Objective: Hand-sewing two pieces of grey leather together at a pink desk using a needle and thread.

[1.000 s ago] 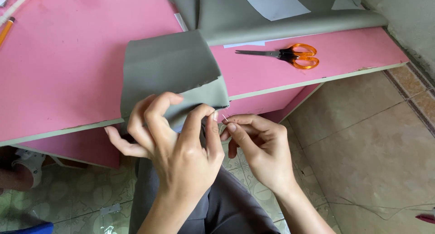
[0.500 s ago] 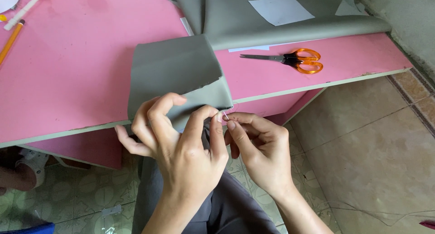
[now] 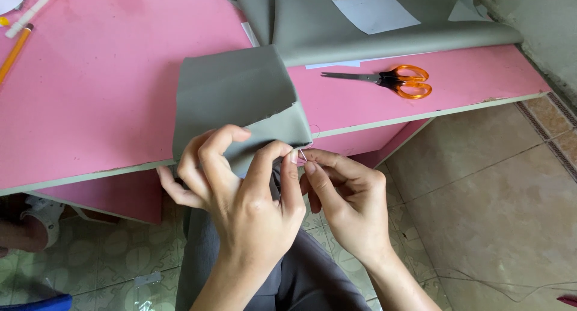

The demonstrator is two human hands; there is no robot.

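A pink table point(image 3: 90, 106) carries a folded grey fabric piece point(image 3: 231, 94) that overhangs its front edge. The left hand point(image 3: 240, 197) pinches the fabric's lower corner closed. The right hand point(image 3: 345, 200) grips a thin needle point(image 3: 302, 156) at that corner, fingertips tight: hand-stitching, which needs steady, fine pulls.

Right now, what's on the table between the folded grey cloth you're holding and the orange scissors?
In the head view, nothing: only bare pink table lies between the folded grey cloth and the orange-handled scissors. The big grey fabric lies farther back.
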